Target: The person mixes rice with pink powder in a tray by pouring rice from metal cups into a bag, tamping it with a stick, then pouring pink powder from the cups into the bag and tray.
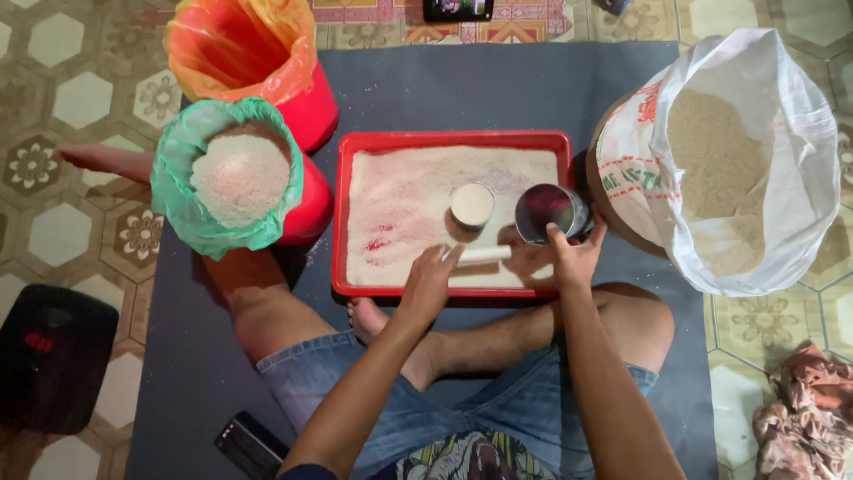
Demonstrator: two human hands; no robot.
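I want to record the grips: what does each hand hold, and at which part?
The right hand holds an empty metal cup by its near rim. The left hand grips one end of a short white stick over the rice in the red tray.

Home floor, not a shop or kitchen counter. Evidence: patterned hexagonal floor tiles (62, 107), a dark grey floor mat (462, 84) spread over them, person sitting barefoot on it. Far side of the hands, a patterned woven rug edge (373, 22). Right of the hands, crumpled pinkish cloth (804, 413) on the tiles; left, a black flat bathroom-type scale (53, 356).
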